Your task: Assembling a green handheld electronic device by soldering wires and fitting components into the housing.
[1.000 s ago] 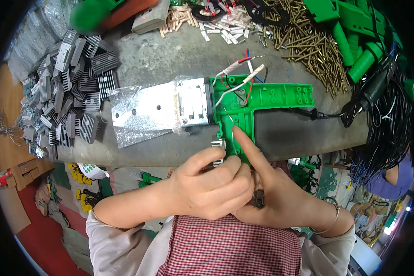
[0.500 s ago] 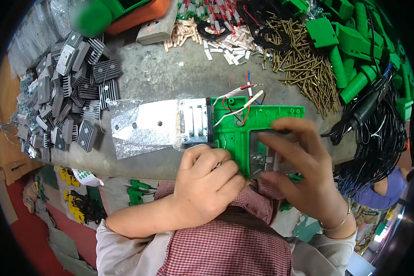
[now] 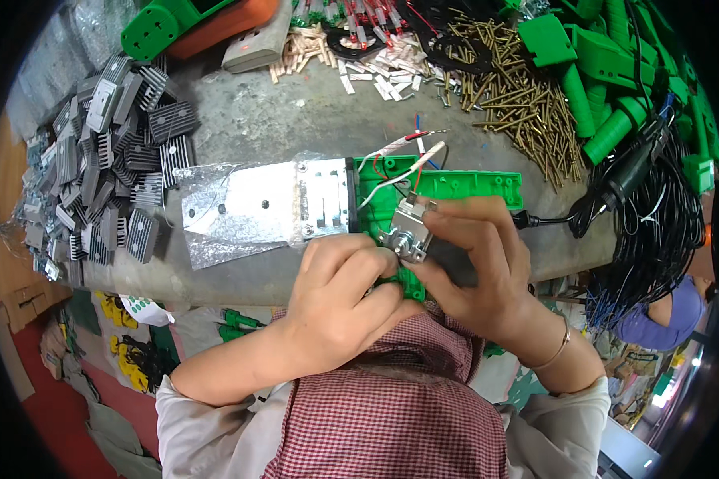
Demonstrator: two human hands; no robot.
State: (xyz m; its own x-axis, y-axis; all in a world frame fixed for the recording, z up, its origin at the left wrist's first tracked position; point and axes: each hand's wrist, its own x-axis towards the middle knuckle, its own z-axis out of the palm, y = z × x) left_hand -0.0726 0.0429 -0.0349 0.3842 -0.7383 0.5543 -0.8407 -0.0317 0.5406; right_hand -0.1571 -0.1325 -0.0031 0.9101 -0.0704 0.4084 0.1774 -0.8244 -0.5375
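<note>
A green plastic housing half (image 3: 471, 185) lies open in front of me, joined on its left to a metal plate assembly (image 3: 240, 203) partly wrapped in clear film. Red, white and blue wires (image 3: 399, 148) rise from the housing. Over the housing, my right hand (image 3: 487, 259) pinches a small square metal rotary control (image 3: 408, 226) between thumb and fingers, its round shaft facing up. My left hand (image 3: 339, 291) is closed at the housing's near left edge, fingertips beside the control. What sits inside its curled fingers is hidden.
Ribbed grey metal blocks (image 3: 132, 136) are heaped at the left. Along the back lie white ceramic pieces (image 3: 387, 80) and a pile of brass-coloured screws (image 3: 527, 112). Green plastic parts (image 3: 615, 64) and a coiled black cable bundle (image 3: 647, 207) crowd the right side.
My right hand has moved left, bringing the rotary control from the housing's right part to beside my left fingertips; its shaft now shows. My left hand stays closed at the housing.
</note>
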